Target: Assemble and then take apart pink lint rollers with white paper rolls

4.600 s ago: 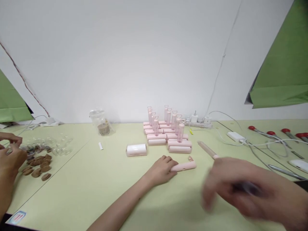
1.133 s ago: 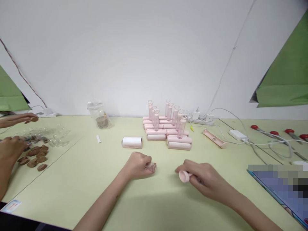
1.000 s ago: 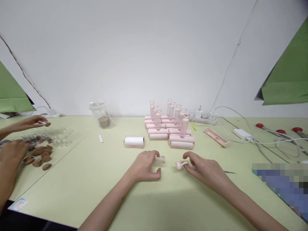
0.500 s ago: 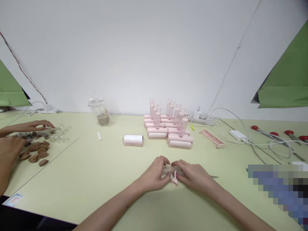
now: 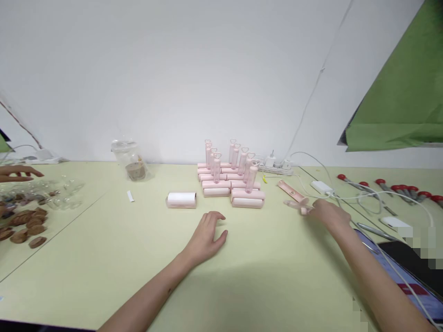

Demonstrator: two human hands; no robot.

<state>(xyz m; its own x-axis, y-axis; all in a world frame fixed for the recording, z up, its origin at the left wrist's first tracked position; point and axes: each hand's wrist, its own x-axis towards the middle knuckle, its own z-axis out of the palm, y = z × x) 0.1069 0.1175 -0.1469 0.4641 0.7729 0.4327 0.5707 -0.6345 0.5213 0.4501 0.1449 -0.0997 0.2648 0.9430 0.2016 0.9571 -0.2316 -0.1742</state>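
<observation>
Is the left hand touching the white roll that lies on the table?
Apart. The head view shows a strip of the table between the left hand and the white roll.

a green cloth [image 5: 398, 92] hangs in the upper right against a white wall [image 5: 173, 78]. left of centre, by the wall, stands a clear plastic bag [image 5: 125, 147] with something brown [image 5: 134, 171] in its lower part. at the left edge, brown round pieces [image 5: 35, 230] lie just below a spread of clear plastic pieces [image 5: 65, 197]. a white power strip [image 5: 282, 170] lies right of centre; red-ended tools [image 5: 380, 181] and a white adapter [image 5: 321, 187] sit farther right.
</observation>
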